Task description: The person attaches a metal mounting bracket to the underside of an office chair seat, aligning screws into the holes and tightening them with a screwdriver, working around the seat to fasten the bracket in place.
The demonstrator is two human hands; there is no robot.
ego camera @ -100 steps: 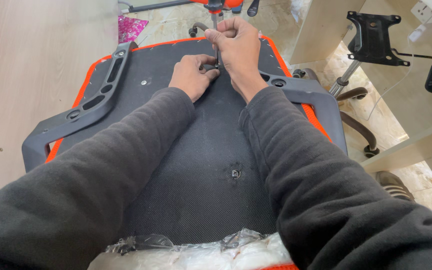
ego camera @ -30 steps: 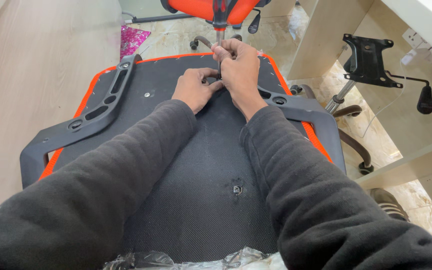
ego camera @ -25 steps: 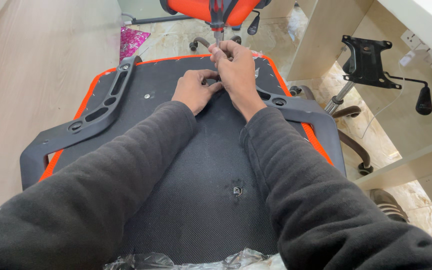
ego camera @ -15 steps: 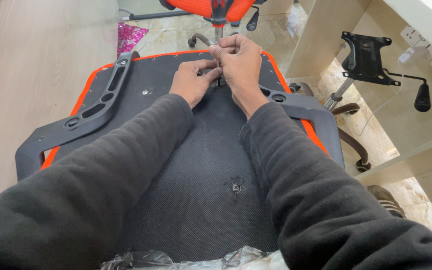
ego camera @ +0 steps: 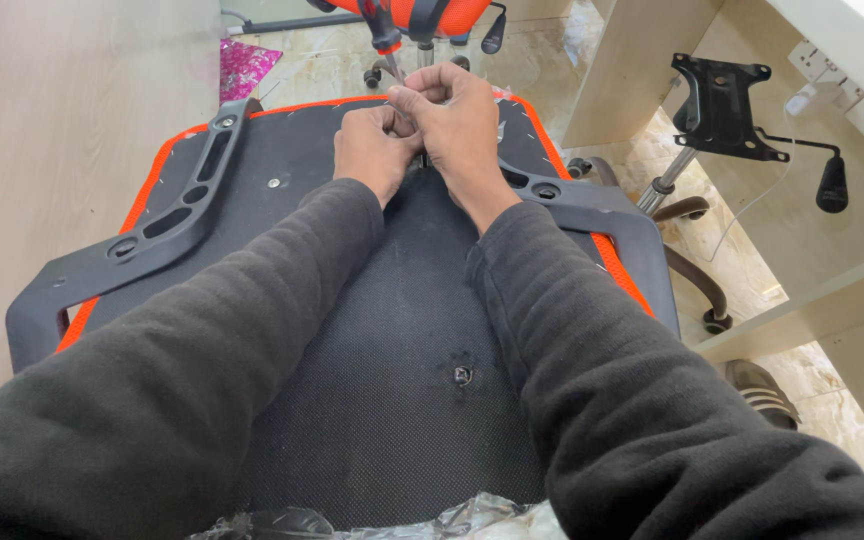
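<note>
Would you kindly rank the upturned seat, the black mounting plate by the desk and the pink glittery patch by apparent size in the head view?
Largest to smallest as they look:
1. Upturned seat, filling most of the view, though it is also nearest the camera.
2. Black mounting plate.
3. Pink glittery patch, partly cut off by the seat's edge, so its full size is unsure.

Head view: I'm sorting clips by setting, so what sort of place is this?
Probably an indoor office or workroom where chairs are assembled. An upturned black-and-orange mesh chair seat lies under both hands, a loose black metal chair mechanism plate lies on the marble-patterned floor, and pale wooden desk panels stand nearby.
</note>
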